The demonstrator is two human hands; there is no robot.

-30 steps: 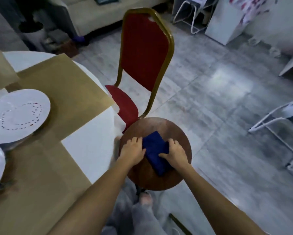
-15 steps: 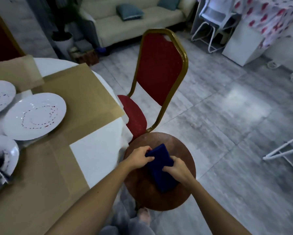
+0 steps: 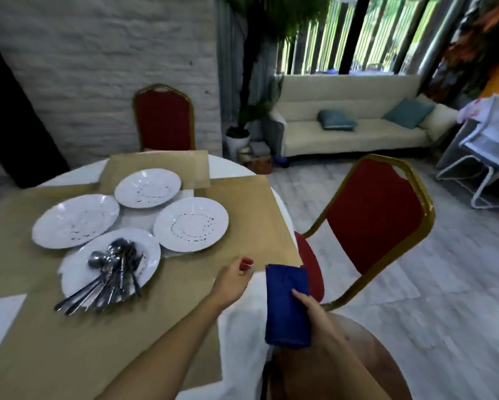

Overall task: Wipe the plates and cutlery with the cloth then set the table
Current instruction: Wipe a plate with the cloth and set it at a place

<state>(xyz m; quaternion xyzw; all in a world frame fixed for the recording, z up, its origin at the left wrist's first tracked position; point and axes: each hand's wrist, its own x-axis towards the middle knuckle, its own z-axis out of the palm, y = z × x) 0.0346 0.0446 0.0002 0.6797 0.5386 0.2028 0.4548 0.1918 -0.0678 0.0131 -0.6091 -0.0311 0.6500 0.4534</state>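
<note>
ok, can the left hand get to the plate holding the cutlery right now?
Probably yes. The left hand is empty, with only bare brown paper between it and the cutlery plate. The right hand grips the blue cloth off to the side.

Bare mat (image 3: 161, 327) nr edge; plates (image 3: 191, 224) beyond

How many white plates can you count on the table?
4. The far plate, the left plate, the right plate, and the nearest plate, which holds the cutlery. Any stacked underneath would be hidden.
</note>
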